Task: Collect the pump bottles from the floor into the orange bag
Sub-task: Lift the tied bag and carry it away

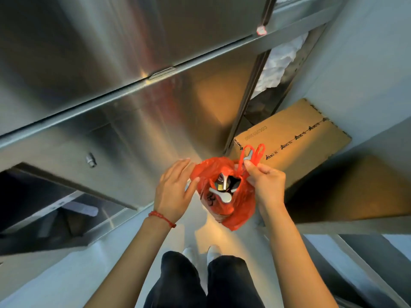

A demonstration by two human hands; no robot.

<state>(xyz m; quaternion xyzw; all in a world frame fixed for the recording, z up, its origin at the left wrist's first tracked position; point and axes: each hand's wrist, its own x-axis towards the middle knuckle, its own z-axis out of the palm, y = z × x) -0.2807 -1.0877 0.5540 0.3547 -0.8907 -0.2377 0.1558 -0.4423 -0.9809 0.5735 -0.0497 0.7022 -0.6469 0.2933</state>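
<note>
- Your dark trouser legs [200,283] and pale shoes [201,252] are filling the six o'clock edge, nearest the lens, as you are standing on the grey floor [66,274].
- Your right hand [265,185] is pinching the handle loops [253,155] of the orange bag [235,210], fingers closed tight on the plastic, so the bag is hanging just below that grip, towards seven o'clock from it.
- Your left hand [175,190] is spreading open and flat at nine o'clock of the bag, fingertips brushing its near rim and gripping nothing.
- Pump bottles [222,192] are already sitting inside the open mouth, white pump heads pointing up and out; how many, you cannot tell.
- No loose bottle is showing on the floor, so collection is probably finishing.
- Left hand is nearer the slack rim, so it is the one to gather it.
- Cardboard sheet [295,138] is lying at one o'clock, steel cabinets [100,63] running along the left.
</note>
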